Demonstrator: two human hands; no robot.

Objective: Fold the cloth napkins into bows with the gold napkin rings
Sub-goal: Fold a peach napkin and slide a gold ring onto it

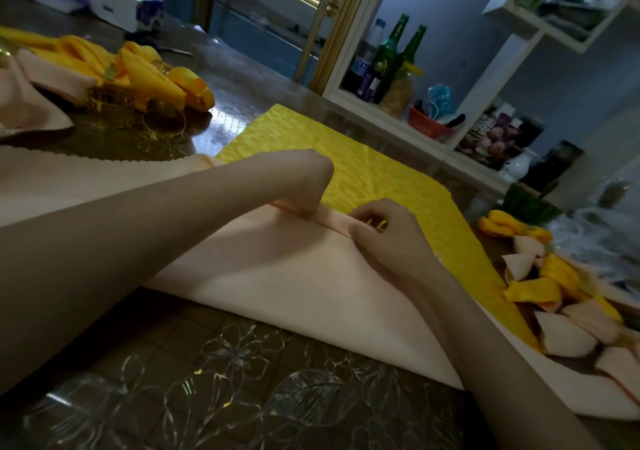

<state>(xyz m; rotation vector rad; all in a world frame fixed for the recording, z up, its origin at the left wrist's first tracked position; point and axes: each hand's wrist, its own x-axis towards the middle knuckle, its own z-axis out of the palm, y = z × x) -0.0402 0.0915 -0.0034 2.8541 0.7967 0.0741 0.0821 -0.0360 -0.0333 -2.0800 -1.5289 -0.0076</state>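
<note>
While the fold is this thin, it is best to keep it the same width all along and press it flat. The left hand (306,186) pinches the folded strip at the far edge of the peach napkin (277,276), fingers curled. The right hand (382,238) pinches the same strip just beside it. The peach napkin lies on a yellow napkin (349,165) on the counter (207,380).

The dim room has a blue-grey wall (571,79). Against it stands a white shelf unit (498,65) holding two green bottles (389,54) and a red bowl (427,122). A gold-coloured frame (332,27) rises just left of the shelves, behind a dark counter (242,380) under a glossy, flower-patterned cover.
</note>
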